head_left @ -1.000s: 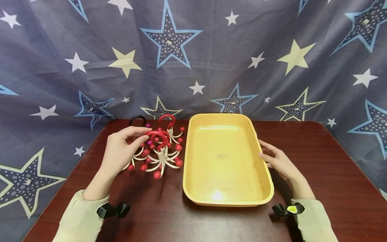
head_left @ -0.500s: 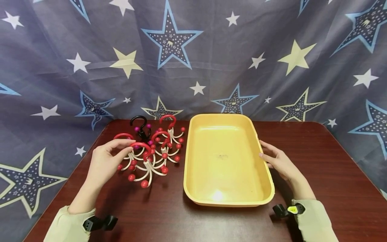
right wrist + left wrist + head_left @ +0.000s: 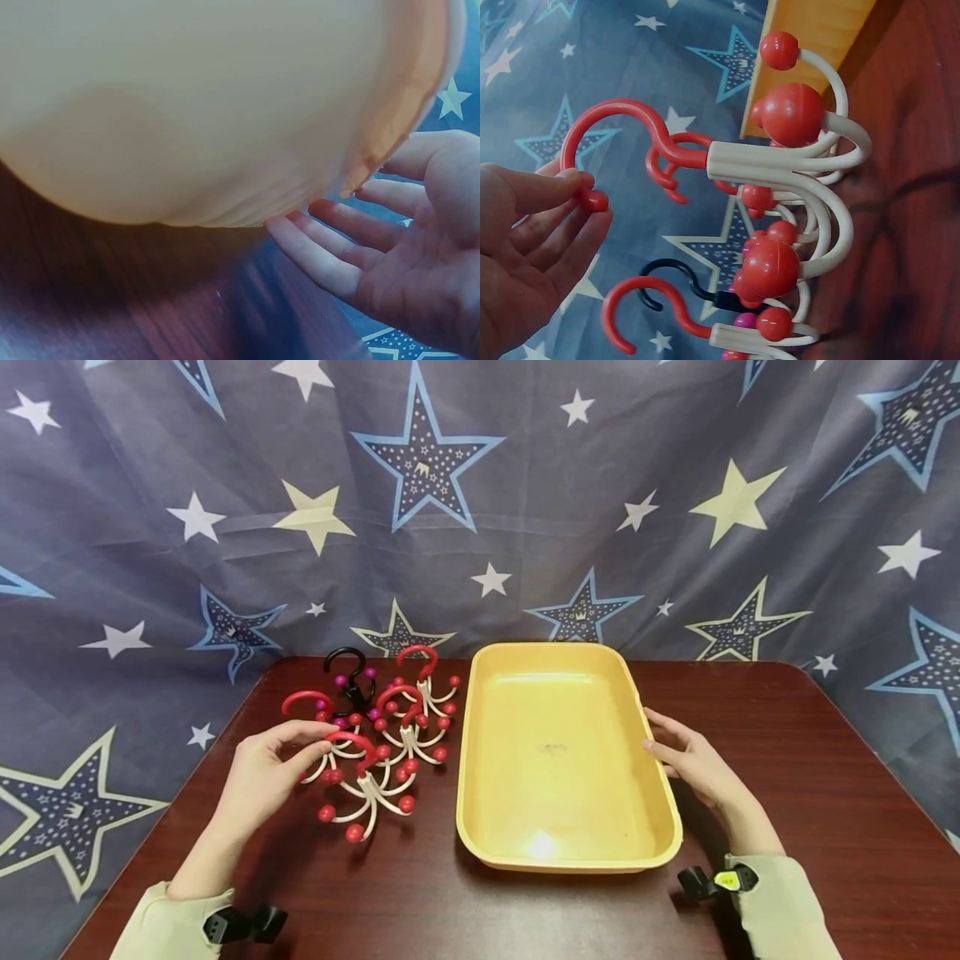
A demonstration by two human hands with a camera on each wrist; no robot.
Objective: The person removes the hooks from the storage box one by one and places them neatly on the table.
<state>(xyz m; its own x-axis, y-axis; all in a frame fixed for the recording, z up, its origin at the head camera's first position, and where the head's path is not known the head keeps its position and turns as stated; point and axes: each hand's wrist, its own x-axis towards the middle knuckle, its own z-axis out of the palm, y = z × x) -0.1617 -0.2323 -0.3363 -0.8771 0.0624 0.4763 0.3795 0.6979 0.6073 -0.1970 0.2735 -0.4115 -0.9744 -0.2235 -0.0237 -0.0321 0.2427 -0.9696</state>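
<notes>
A rotating claw hanger [image 3: 371,789] has a red hook, white curved prongs and red ball tips. My left hand [image 3: 262,768] pinches the end of its hook [image 3: 622,112] between thumb and fingers. It hangs roughly upright, prongs down, low over the table; whether its tips touch the wood I cannot tell. Behind it stand similar red-and-white hangers [image 3: 408,739] and a black hanger [image 3: 356,693] with purple balls. My right hand [image 3: 693,764] rests against the right side of a yellow tray [image 3: 467,760]. In the right wrist view its extended fingers [image 3: 322,259] touch the tray's wall.
The dark red-brown table [image 3: 817,760] extends to the right of the tray and in front of it. A grey-blue curtain [image 3: 525,460] with printed stars hangs behind the table. Each wrist wears a black strap camera [image 3: 243,925].
My left hand has moved left and toward me, carrying the claw hanger away from the others and lower. The black hanger has come into fuller view. My right hand and the tray stay put.
</notes>
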